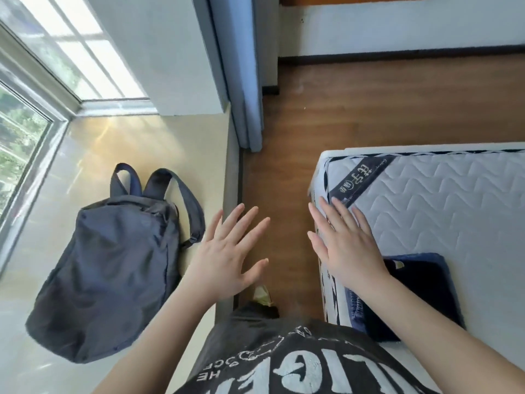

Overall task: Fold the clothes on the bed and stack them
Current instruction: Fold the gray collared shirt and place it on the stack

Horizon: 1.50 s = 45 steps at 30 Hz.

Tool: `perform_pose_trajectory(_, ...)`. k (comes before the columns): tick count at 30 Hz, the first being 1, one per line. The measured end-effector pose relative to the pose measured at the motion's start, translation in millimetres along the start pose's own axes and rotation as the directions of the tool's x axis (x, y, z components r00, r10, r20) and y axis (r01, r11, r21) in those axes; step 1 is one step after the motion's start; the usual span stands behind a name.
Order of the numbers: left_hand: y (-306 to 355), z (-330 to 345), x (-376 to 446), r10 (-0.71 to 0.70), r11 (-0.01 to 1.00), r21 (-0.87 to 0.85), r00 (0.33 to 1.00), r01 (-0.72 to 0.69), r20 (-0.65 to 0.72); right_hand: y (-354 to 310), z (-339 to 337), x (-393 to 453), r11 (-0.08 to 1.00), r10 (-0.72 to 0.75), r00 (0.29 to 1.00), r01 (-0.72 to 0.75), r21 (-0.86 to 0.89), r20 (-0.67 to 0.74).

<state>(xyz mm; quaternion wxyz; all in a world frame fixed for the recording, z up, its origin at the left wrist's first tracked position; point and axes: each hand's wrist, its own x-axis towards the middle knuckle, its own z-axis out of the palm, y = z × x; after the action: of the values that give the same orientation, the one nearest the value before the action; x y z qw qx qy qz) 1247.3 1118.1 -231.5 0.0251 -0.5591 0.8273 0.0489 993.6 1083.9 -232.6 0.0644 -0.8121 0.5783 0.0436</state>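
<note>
A folded dark garment lies on top of a folded blue one, forming a small stack (423,291) near the left edge of the white quilted mattress (454,200). My right hand (345,243) is held flat with straight, spread fingers over the mattress's corner edge, just left of the stack, holding nothing. My left hand (227,254) hovers with fingers spread over the wooden floor between the bed and the window ledge, also empty. My right forearm crosses the stack's near left part.
A dark blue backpack (113,257) lies on the pale window ledge (142,143) at left. A blue-grey curtain (241,81) hangs beside the wall. Brown wooden floor (369,103) runs between ledge and bed. A small yellowish thing (262,294) lies on the floor by my body.
</note>
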Motion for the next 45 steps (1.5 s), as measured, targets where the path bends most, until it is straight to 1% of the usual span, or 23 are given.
perform_pose_trajectory(3, -40, -3, 26, -0.043, 0.999, -0.007, 0.999, 0.043, -0.009, -11, -10, 45, 1.0, 0.01, 1.0, -0.011, -0.025, -0.021)
perform_pose_trajectory(6, -75, -9, 54, -0.194, 0.981, -0.004, 0.981, 0.194, 0.0, -16, -20, 77, 0.999, 0.026, 0.999, -0.027, -0.025, -0.04)
perform_pose_trajectory(7, -85, -11, 64, -0.215, 0.977, -0.001, 0.977, 0.215, -0.007, -16, -23, 85, 0.999, 0.035, 0.998, -0.036, -0.022, -0.045)
perform_pose_trajectory(12, -118, -22, 116, -0.12, 0.993, -0.006, 0.991, 0.12, -0.052, -15, -31, 121, 0.996, 0.084, 0.995, -0.085, -0.025, -0.052)
perform_pose_trajectory(16, -141, -28, 168, -0.103, 0.994, 0.015, 0.991, 0.105, -0.08, 0, -39, 166, 0.991, 0.131, 0.988, -0.133, -0.013, -0.077)
perform_pose_trajectory(23, -172, -38, 277, -0.021, 0.997, 0.075, 0.998, 0.025, -0.056, 43, -40, 268, 0.989, 0.151, 0.985, -0.149, 0.019, -0.083)
perform_pose_trajectory(27, -188, -52, 341, 0.039, 0.995, 0.094, 0.996, -0.032, -0.077, 81, -43, 331, 0.98, 0.19, 0.98, -0.186, 0.067, -0.059)
perform_pose_trajectory(30, -202, -62, 393, 0.062, 0.99, 0.128, 0.995, -0.052, -0.081, 106, -46, 382, 0.98, 0.186, 0.982, -0.183, 0.072, -0.038)
perform_pose_trajectory(33, -211, -67, 444, 0.027, 0.991, 0.136, 0.995, -0.013, -0.095, 133, -58, 431, 0.946, 0.31, 0.949, -0.303, 0.111, -0.052)
perform_pose_trajectory(35, -217, -66, 476, 0.018, 0.991, 0.132, 0.994, -0.005, -0.103, 144, -62, 456, 0.941, 0.328, 0.943, -0.322, 0.102, -0.055)
perform_pose_trajectory(37, -226, -63, 510, 0.045, 0.993, 0.115, 0.993, -0.032, -0.112, 147, -63, 475, 0.949, 0.308, 0.951, -0.303, 0.088, -0.041)
perform_pose_trajectory(39, -237, -61, 547, 0.069, 0.994, 0.097, 0.991, -0.058, -0.115, 153, -64, 496, 0.944, 0.322, 0.947, -0.319, 0.079, -0.017)
perform_pose_trajectory(43, -261, -60, 619, 0.14, 0.987, 0.091, 0.985, -0.131, -0.103, 169, -71, 548, 0.924, 0.381, 0.924, -0.38, 0.052, -0.02)
perform_pose_trajectory(45, -271, -63, 653, 0.178, 0.982, 0.085, 0.975, -0.168, -0.135, 174, -78, 572, 0.9, 0.433, 0.901, -0.429, 0.069, -0.037)
